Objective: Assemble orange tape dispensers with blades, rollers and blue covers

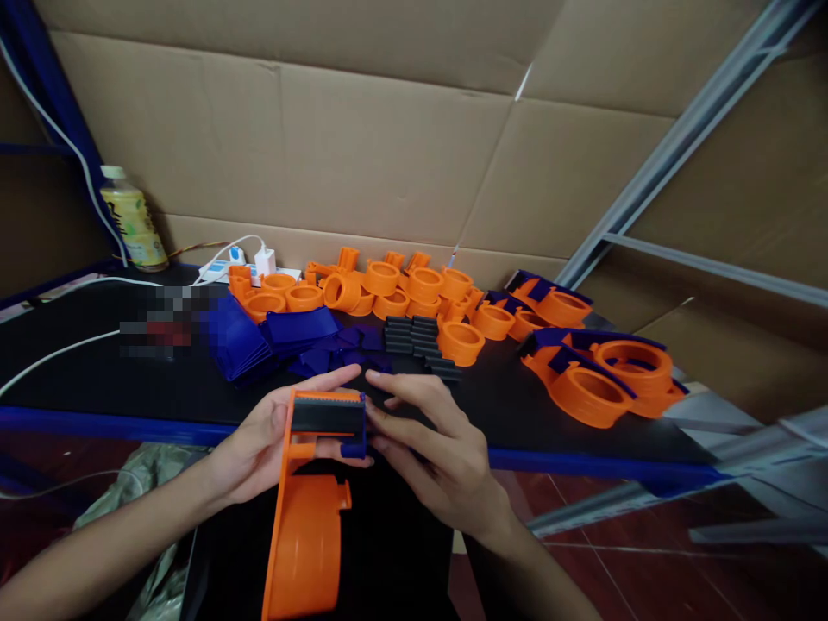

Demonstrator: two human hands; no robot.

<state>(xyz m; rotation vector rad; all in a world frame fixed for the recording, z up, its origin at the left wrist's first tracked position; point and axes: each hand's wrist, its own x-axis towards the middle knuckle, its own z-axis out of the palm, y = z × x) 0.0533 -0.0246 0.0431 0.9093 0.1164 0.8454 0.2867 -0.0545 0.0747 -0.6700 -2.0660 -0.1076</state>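
An orange tape dispenser (309, 539) is in my left hand (255, 444), near the front edge of the bench. My left fingers are wrapped behind its head, with the thumb at the side. Its head carries a toothed edge, a dark grey strip (327, 417) and a blue end piece (363, 427). The round orange hub hangs below. My right hand (446, 453) is closed against the blue end piece from the right, its fingertips touching it and the index finger stretched along the top. Part of the right grip is hidden.
Behind my hands on the black bench (84, 379) lie blue plates (239, 345), dark grey strips (414, 336) and many orange dispenser bodies (388, 289). Dispensers with blue parts (592, 392) sit at the right. A bottle (134, 220) and a charger (265, 261) with cables stand back left.
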